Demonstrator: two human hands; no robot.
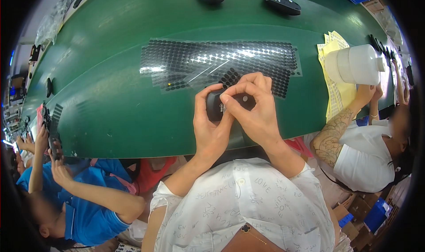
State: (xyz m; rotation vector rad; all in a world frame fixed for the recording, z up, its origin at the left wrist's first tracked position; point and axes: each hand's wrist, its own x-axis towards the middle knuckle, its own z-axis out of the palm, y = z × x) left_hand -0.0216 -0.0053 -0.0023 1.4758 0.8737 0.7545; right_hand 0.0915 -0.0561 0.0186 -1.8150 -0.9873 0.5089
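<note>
My left hand (211, 123) is wrapped round a black computer mouse (215, 106), held underside up just above the near part of the green table. A pale label and a small light round spot show on the underside. Over the mouse, my right hand (254, 106) pinches thumb and index finger together at its face; anything between the fingertips is too small to make out. Right behind my hands lie overlapping clear sheets of black oval pads (177, 59). Near my right fingers, part of the sheets is bunched with darker pads (230, 77).
Yellow sticker sheets (335, 99) lie to the right beneath a white plastic bottle (354, 65). Two more black mice (282, 4) rest at the far side. One co-worker (95, 199) sits left, handling a dark strip; another (363, 152) sits right, an arm near the bottle.
</note>
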